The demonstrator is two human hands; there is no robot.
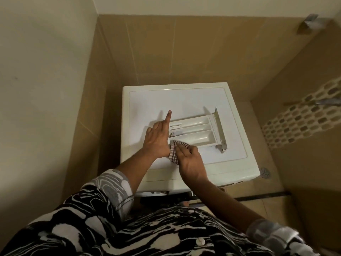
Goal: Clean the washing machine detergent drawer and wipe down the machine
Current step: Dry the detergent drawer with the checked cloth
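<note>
A white detergent drawer [199, 129] with three long compartments lies flat on top of the white washing machine [147, 100], its front panel turned to the right. My left hand [156, 139] rests against the drawer's left end, fingers stretched out and the index finger pointing away from me. My right hand [190, 159] is shut on a small checked cloth [174, 152], which is pressed against the drawer's near left corner. The cloth is bunched between both hands, partly hidden by my right fingers.
The machine stands in a corner between a cream wall on the left and tan tiles behind. A mosaic tile strip [302, 117] and a metal tap [326, 102] are on the right wall. A round floor drain [265, 172] lies beside the machine's right front corner.
</note>
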